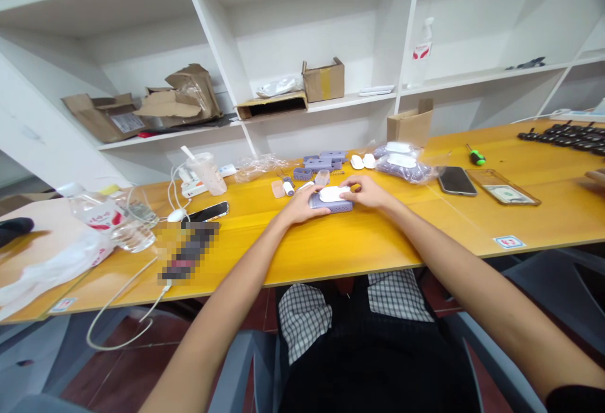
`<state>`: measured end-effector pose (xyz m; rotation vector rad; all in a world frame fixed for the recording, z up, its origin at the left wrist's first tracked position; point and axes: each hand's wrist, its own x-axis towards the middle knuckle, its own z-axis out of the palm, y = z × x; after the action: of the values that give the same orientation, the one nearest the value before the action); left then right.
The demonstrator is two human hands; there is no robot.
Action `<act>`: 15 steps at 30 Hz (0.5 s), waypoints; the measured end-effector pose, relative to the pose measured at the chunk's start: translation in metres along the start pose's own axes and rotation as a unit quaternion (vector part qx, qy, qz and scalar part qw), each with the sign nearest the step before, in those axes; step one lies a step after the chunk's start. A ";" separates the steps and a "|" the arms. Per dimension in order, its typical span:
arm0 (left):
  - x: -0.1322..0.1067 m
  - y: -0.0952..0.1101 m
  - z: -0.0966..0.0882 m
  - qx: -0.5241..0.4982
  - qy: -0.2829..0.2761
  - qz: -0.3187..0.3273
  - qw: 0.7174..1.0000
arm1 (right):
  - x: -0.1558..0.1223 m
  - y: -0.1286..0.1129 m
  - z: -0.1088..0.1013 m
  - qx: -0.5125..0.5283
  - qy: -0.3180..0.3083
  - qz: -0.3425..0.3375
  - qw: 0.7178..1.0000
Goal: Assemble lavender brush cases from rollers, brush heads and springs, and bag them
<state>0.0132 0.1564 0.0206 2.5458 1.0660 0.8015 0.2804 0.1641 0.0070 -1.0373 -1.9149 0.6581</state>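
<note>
On the table in front of me lies a purple plastic housing [341, 207] with small holes along its near side. A white oval cover [333, 194] sits on top of it; whether it is seated flush, I cannot tell. My left hand [301, 205] grips the housing's left end, thumb along the near side and fingers at the top. At the right end, my right hand [367, 192] pinches the cover and housing with bent fingers. Just beyond are a small white cylinder [288, 188], translucent pinkish pieces [278, 188] and more purple housings [324, 162].
White oval parts [363, 161] and plastic-bagged purple units [401, 166] lie at the back. Rightward are a phone [457, 181], a phone case [505, 186] and a green-handled screwdriver [476, 157]. A drink cup [207, 173], cables and a water bottle [111, 216] stand left.
</note>
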 end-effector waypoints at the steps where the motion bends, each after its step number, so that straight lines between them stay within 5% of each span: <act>1: 0.000 0.000 0.000 0.001 -0.002 0.000 1.000 | 0.000 0.000 0.000 0.003 -0.003 0.000 1.000; 15: -0.001 0.002 -0.002 -0.007 -0.013 -0.001 1.000 | -0.001 -0.003 0.002 0.037 0.005 0.003 0.999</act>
<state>0.0127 0.1544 0.0225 2.5357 1.0517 0.7709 0.2776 0.1616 0.0075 -0.9989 -1.8665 0.7201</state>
